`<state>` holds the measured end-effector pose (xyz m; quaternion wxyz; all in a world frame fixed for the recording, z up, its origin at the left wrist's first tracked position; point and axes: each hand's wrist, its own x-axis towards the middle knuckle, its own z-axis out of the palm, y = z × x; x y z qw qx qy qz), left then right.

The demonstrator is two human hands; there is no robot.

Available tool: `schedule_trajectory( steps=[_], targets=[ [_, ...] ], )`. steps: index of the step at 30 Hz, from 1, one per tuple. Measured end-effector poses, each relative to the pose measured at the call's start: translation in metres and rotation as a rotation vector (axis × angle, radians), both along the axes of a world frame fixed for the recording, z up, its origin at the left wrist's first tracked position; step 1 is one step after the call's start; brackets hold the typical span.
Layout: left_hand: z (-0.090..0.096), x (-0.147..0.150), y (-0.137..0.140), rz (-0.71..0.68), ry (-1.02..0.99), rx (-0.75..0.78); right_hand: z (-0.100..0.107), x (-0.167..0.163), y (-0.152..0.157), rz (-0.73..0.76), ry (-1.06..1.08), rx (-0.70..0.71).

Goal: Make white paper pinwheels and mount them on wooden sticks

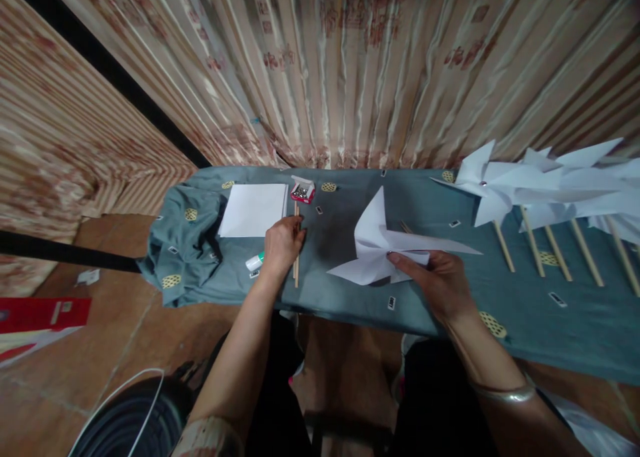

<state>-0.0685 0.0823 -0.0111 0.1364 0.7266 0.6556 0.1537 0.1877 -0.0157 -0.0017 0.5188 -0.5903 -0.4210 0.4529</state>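
My right hand [443, 280] holds a white paper pinwheel [370, 267] over the table, its thumb at the small pin in the middle. No stick shows on this pinwheel. My left hand [284, 242] has its fingers curled and closed on a thin wooden stick [297, 270] that lies on the cloth with another alongside. Just beyond the fingers is a small red and white box of metal pushpins [303, 192], its lid up. Left of this hand lies a stack of white paper [254, 210]. A glue stick [255, 262] with a green band rests beside my left wrist.
Several pinwheels on wooden sticks [505, 177] lie overlapping at the right of the table. A green-grey cloth [345, 304] covers the table and is bunched at the left end. Behind hangs a patterned curtain [340, 77]. A black round container [137, 420] stands on the floor, lower left.
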Motion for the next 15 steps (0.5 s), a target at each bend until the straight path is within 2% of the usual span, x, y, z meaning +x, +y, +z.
schedule_trajectory(
  steps=[7,15],
  targets=[
    [-0.001,0.004,0.009,0.041,0.049,-0.012,0.002,0.004,-0.003,0.013,0.007,-0.008],
    [-0.011,0.014,0.014,0.085,-0.197,-0.050,0.004,0.006,-0.002,0.023,-0.031,0.018]
  ],
)
